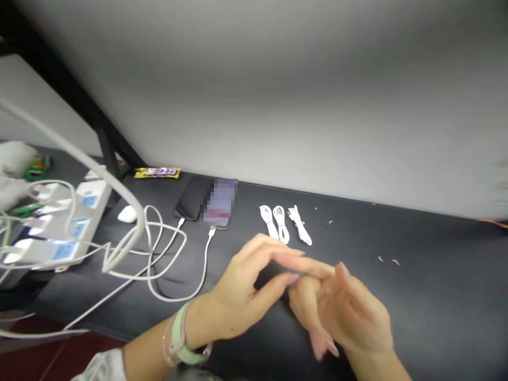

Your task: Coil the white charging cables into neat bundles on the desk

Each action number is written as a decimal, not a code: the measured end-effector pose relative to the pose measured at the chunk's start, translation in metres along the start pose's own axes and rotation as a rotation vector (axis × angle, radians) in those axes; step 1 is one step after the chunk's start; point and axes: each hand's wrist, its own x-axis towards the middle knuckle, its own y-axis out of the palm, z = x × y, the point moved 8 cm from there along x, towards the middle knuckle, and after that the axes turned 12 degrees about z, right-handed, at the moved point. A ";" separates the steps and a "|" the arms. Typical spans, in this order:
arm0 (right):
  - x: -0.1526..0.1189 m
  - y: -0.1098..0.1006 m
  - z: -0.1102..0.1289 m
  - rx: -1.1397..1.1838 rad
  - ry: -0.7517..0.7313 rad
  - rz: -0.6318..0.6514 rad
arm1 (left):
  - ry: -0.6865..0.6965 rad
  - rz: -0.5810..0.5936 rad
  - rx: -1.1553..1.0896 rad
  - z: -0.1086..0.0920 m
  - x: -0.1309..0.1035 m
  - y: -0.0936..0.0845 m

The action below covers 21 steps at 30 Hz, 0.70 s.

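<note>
Three bundled white cables (281,225), two phones (189,202), two hands (238,296), one yellow-wrapped bar (157,173), one green wristband (179,336).

On the table (349,227), three coiled cables (281,225) lie in a row near the back edge's middle. Left of them, two phones (220,203) sit side by side, plugged in; a wrapped snack (157,173) lies behind, further left, by the back edge. A power strip (85,211) lies left of the phones.
</note>
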 end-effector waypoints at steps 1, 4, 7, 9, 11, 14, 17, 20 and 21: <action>0.000 -0.021 0.006 -0.180 -0.007 -0.117 | -0.052 0.007 0.076 0.010 0.003 0.002; -0.007 -0.077 0.025 -0.883 -0.014 -0.535 | -0.201 0.141 0.366 0.042 0.012 0.018; -0.003 -0.088 0.016 -1.432 0.085 -0.619 | -0.169 0.216 0.574 0.058 0.016 0.037; 0.000 -0.088 0.002 -1.602 0.182 -0.597 | -0.152 0.221 0.636 0.064 0.015 0.045; 0.003 -0.082 -0.008 -1.699 0.230 -0.564 | -0.182 0.191 0.663 0.071 0.012 0.045; 0.005 -0.077 -0.012 -1.747 0.245 -0.551 | -0.240 0.128 0.675 0.079 0.007 0.036; 0.006 -0.077 -0.012 -1.743 0.267 -0.555 | -0.256 0.091 0.649 0.082 0.004 0.026; 0.006 -0.077 -0.013 -1.747 0.281 -0.552 | -0.242 -0.013 0.571 0.078 0.003 0.017; 0.006 -0.077 -0.015 -1.748 0.297 -0.543 | -0.230 -0.054 0.530 0.075 0.002 0.015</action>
